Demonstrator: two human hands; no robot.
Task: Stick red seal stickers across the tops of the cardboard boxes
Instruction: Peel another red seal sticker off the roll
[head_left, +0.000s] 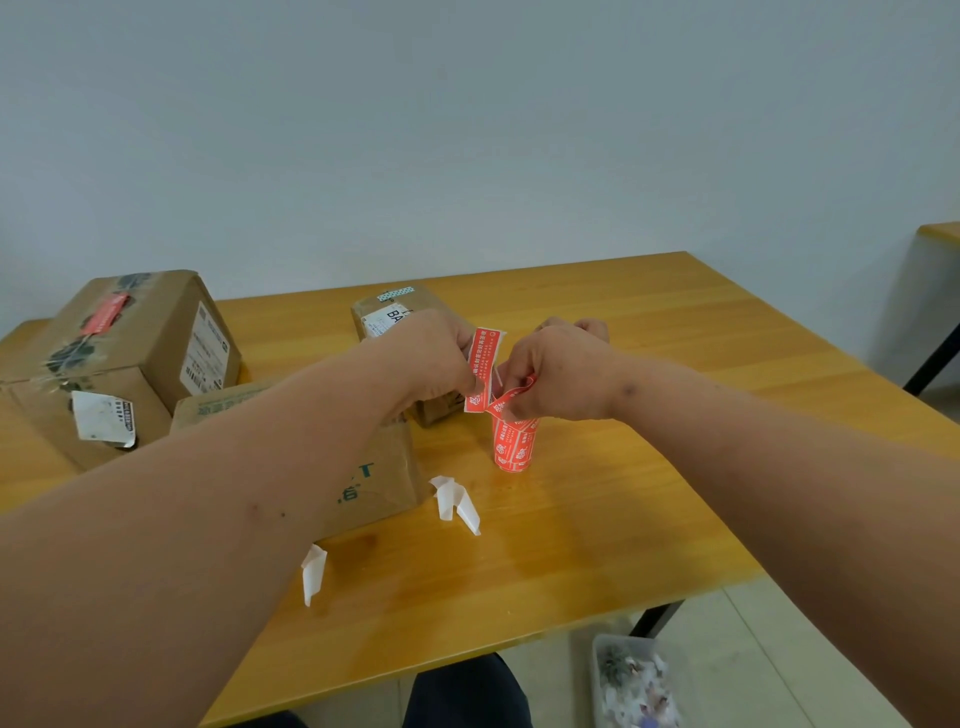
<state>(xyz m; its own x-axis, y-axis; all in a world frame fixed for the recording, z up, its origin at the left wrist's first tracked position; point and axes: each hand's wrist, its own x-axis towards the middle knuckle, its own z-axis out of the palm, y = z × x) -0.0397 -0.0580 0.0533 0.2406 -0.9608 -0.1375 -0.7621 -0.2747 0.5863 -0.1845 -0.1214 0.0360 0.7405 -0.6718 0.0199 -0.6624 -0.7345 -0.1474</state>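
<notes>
The left hand (434, 358) is pinching a red seal sticker (484, 371) above the middle of the wooden desk (649, 493), thumb and fingers curled round its lower left part. The sticker is standing nearly upright, its long axis running from the desk side up toward the far edge, with its printed white lettering facing the camera and its top end leaning slightly right. The right hand (558, 376) is gripping a curled red strip (511, 397) at the sticker's lower end, fingers closed on it; the strip is bending down into the roll of red stickers (513, 444), which is standing on end on the desk directly under the hands.

Three cardboard boxes are sitting toward the left and far side of the desk. The large box (130, 358) near the far left corner is carrying a red seal (105, 313) across its top, lying along the taped seam. A small box (395, 317) behind the left hand has a white label on top. A third box (374, 483) is lying under the left forearm, nearer the front edge.

Two white backing papers are lying on the desk: one (454, 501) just in front of the roll, the other (313, 571) near the front edge. A clear bin of scraps (636, 680) is sitting on the floor by the desk's right front corner.
</notes>
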